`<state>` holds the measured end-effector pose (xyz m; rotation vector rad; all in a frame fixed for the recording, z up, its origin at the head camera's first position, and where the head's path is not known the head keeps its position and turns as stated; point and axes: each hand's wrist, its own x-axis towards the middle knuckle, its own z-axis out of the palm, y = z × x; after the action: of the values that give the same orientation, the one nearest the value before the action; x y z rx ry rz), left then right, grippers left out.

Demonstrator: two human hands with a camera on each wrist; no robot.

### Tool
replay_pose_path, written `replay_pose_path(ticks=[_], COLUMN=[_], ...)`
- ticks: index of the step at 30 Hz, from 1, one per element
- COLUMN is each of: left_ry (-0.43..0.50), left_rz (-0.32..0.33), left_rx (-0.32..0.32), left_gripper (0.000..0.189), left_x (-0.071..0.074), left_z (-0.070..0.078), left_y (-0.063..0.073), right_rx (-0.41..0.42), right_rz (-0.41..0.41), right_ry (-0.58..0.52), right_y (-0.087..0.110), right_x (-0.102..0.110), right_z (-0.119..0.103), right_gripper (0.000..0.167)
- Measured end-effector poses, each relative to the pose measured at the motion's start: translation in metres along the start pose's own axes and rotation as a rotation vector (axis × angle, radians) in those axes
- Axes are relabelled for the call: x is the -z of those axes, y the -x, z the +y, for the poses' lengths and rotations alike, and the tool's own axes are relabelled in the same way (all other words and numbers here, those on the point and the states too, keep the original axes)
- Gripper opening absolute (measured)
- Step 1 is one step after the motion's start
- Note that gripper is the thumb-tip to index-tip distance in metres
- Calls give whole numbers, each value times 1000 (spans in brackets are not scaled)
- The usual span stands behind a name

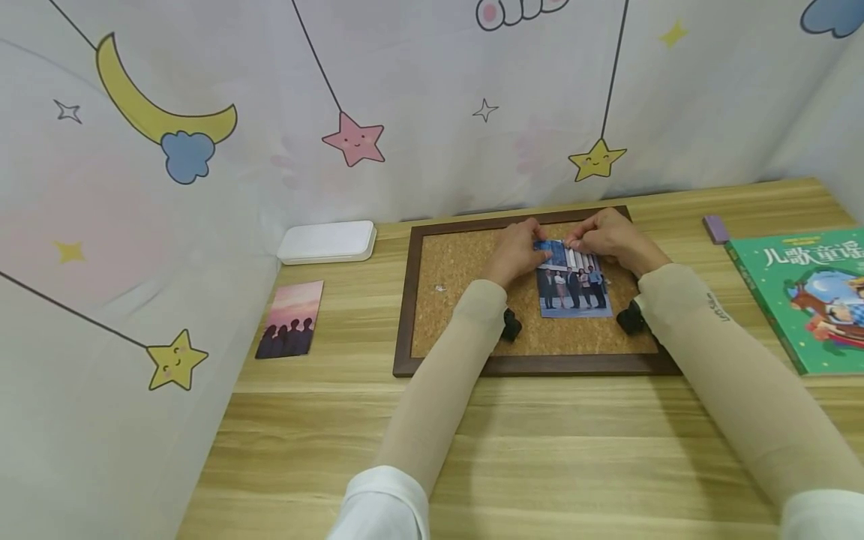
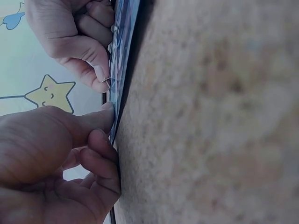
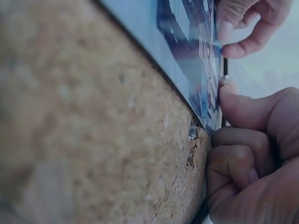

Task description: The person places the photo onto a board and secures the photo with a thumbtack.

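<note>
Corkboard point(image 1: 448, 259) on wood table point(image 1: 574, 450) | starry curtain point(image 1: 425, 67) behind | left fingers point(image 2: 100, 163) pinch photo point(image 1: 574, 289) | right fingers point(image 3: 247, 109), pin point(image 3: 225, 79)

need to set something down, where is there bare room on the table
A wide bare patch of table lies before the corkboard, between the forearms. A narrower one separates the corkboard from the sunset picture. It is crowded around the group photo, where left hand and right hand meet its top edge.
</note>
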<state>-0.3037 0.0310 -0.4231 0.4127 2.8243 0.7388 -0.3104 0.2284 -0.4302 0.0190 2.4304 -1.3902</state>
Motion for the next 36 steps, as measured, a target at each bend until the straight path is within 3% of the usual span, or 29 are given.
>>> replay_pose_path(ticks=[16, 36], left_ry=[3, 10], left_rz=[-8, -2], left_rx=[9, 7], left_gripper=[29, 30], left_x=[-2, -2], left_z=[1, -1], left_y=[0, -2], right_rx=[-42, -93], right_rz=[9, -17], right_ry=[16, 84], right_y=[1, -3], right_x=[0, 1], right_z=[0, -2], right_gripper=[6, 18])
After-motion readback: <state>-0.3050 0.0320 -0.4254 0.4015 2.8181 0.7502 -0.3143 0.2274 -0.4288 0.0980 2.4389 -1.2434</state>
